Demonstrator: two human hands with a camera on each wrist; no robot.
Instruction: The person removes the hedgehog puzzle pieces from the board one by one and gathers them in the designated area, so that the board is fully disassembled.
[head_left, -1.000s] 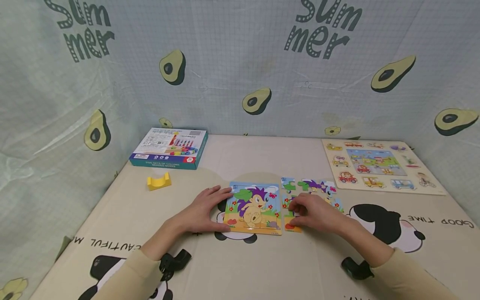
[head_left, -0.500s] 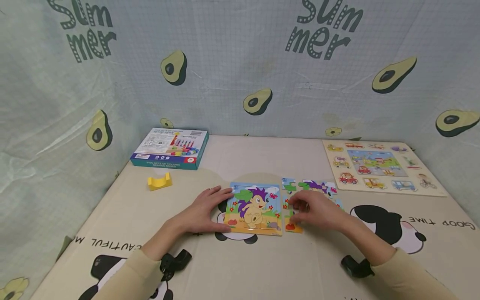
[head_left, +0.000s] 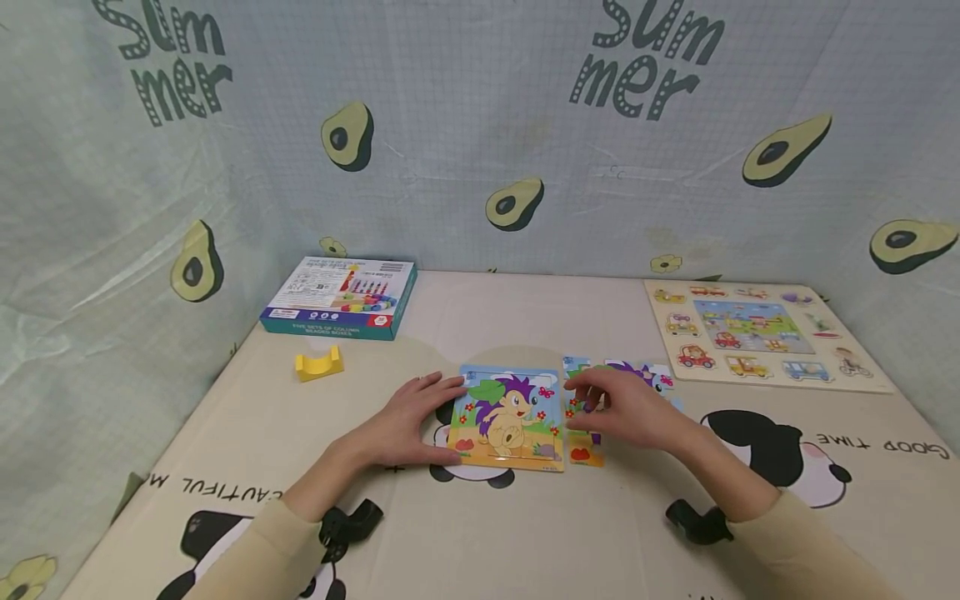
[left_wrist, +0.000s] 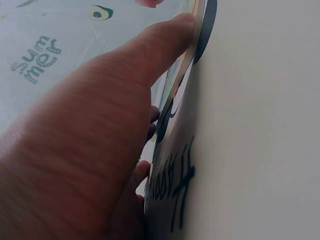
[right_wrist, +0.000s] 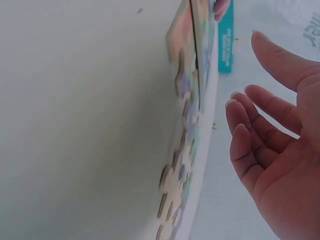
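My left hand (head_left: 416,419) rests at the left edge of a square puzzle board (head_left: 513,417) printed with a purple-spined hedgehog. Its thumb (left_wrist: 172,37) touches the board's rim in the left wrist view, and the fingers reach along the far left corner. Just right of the board, my right hand (head_left: 630,408) hovers over loose jigsaw pieces (head_left: 663,379). In the right wrist view that hand (right_wrist: 285,150) has thumb and fingers apart, loosely bent, with nothing between them. A yellow corner piece (head_left: 583,455) lies beside the board's near right corner. The right hand hides several pieces.
A flat teal-and-white box (head_left: 337,296) lies at the back left, with a yellow curved block (head_left: 318,364) in front of it. At the back right is a wooden vehicle puzzle board (head_left: 750,371). A printed sheet (head_left: 450,125) hangs behind the table.
My right hand has lifted from the pieces and shifted slightly to the left, toward the hedgehog board, showing more of the yellow corner piece. The left hand and board have stayed put.
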